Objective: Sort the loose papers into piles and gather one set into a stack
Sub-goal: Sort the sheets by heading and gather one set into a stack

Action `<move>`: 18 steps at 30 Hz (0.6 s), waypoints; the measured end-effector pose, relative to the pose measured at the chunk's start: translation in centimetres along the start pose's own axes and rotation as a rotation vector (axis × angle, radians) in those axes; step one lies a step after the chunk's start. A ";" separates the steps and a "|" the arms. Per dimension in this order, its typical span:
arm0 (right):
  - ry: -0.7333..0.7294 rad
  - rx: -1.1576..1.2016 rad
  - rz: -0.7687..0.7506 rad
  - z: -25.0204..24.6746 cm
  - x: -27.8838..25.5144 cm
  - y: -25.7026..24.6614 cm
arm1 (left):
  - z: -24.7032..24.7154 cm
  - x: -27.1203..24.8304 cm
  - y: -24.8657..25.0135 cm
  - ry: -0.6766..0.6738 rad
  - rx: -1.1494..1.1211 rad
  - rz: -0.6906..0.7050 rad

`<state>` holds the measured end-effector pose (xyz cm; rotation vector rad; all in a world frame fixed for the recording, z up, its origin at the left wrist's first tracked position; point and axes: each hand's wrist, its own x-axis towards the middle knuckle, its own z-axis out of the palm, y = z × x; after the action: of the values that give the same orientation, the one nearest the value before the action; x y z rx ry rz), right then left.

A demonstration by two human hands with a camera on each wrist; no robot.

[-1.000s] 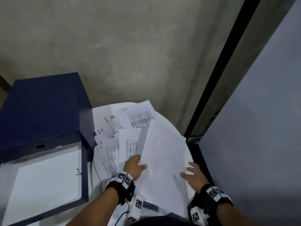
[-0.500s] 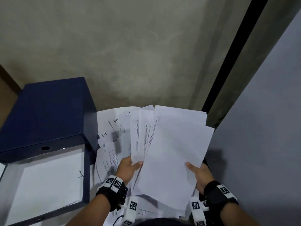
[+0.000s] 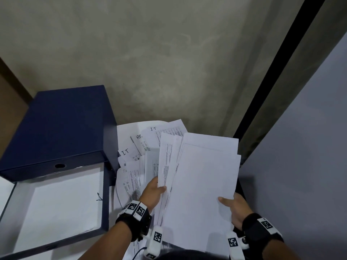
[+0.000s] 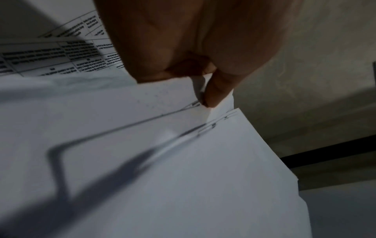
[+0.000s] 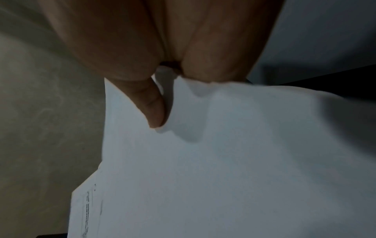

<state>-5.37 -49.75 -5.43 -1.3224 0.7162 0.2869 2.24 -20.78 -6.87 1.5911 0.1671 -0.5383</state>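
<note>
The gathered set of papers (image 3: 202, 184) rode clear of the table in both my hands, blank backs toward me, lifted from where it had lain flat against the tabletop a second earlier. In the half second before this it had tipped more upright and its sheets had drawn closer, though a few printed edges were fanned out on the left side. I judged the gathering step nearly done, with squaring the edges the work left.

My left hand (image 3: 152, 192) pinched the set's left edge, thumb curled over the front sheets and the other fingers hidden behind; the left wrist view showed the thumb (image 4: 215, 95) pressed onto a sheet corner. My right hand (image 3: 234, 207) held the lower right edge, thumb laid across the blank face and fingers underneath, apparently cupping the back, though the dim right wrist view left that unclear. Both forearms reached forward from below, wrists level with the set's lower half.

Behind the set, loose papers (image 3: 137, 147) marked "IT" and "HR" lay overlapping and unsorted on the small white table (image 3: 122, 132). To the left sat an open dark blue box file (image 3: 62, 128), a white sheet (image 3: 62, 199) lying in its tray.
</note>
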 end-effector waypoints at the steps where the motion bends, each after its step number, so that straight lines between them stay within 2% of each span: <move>1: 0.016 -0.018 0.003 -0.1 0.0 0.3 | 0.2 0.1 -0.1 -0.032 0.019 -0.019; 4: 0.097 -0.084 -0.017 -0.7 0.2 1.2 | 0.5 0.3 -0.5 -0.013 0.271 -0.090; 8: 0.264 -0.126 -0.040 -2.4 0.5 2.7 | -0.4 0.5 -1.5 0.231 0.535 -0.234; 10: 0.324 -0.146 -0.037 -3.4 0.4 3.3 | -1.2 0.2 -1.4 0.299 0.681 -0.309; 13: 0.370 -0.158 -0.024 -4.5 0.4 4.1 | -1.8 -0.3 -1.2 0.332 0.732 -0.356; 18: 0.384 -0.174 -0.006 -4.8 0.7 4.7 | -2.2 -0.1 -1.0 0.344 0.721 -0.317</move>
<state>-9.05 -53.26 -9.91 -1.5662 1.0265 0.0900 2.28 -18.50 -7.72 2.3812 0.5365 -0.6005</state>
